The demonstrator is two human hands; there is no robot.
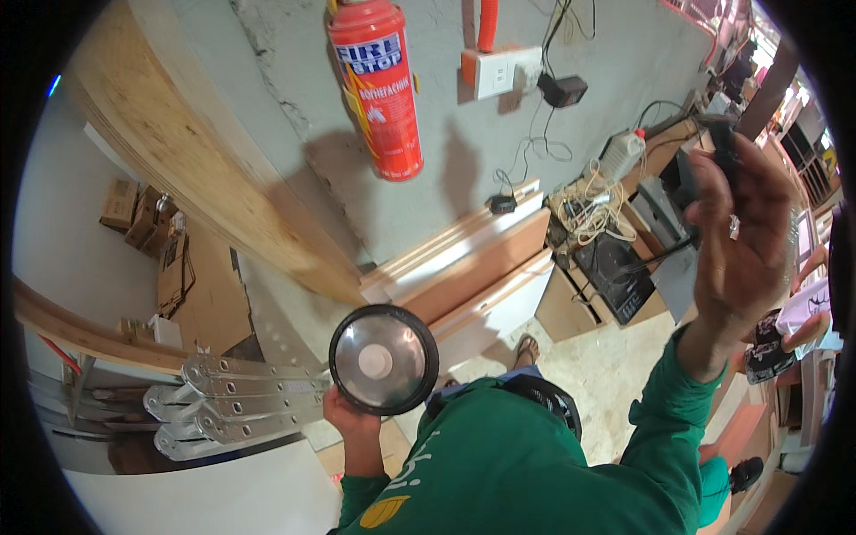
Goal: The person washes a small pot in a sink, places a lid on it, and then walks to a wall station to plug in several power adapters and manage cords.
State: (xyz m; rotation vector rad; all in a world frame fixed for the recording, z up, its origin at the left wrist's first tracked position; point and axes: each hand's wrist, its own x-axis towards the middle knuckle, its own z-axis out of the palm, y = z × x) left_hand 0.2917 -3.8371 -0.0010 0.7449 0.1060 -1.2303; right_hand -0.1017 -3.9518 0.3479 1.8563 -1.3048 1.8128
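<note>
Head view: the left hand (pixel 343 412) grasps a round black lamp head (pixel 383 359) from below, fingers closed on its rim, reflector facing the camera. The lamp head sits low and centre, in front of the green shirt (pixel 526 464) and just beside the folded metal ladder (pixel 241 401). The right hand (pixel 744 227) is raised at the right, closed on a dark object (pixel 724 147); what kind of object it is cannot be told. Judged from this, both items are already picked up and held well apart; nothing is joined or fitted yet. A red extinguisher (pixel 379 89) and a wall socket (pixel 495 71) hang on the grey wall (pixel 464 169) above stacked boards (pixel 464 267).
</note>
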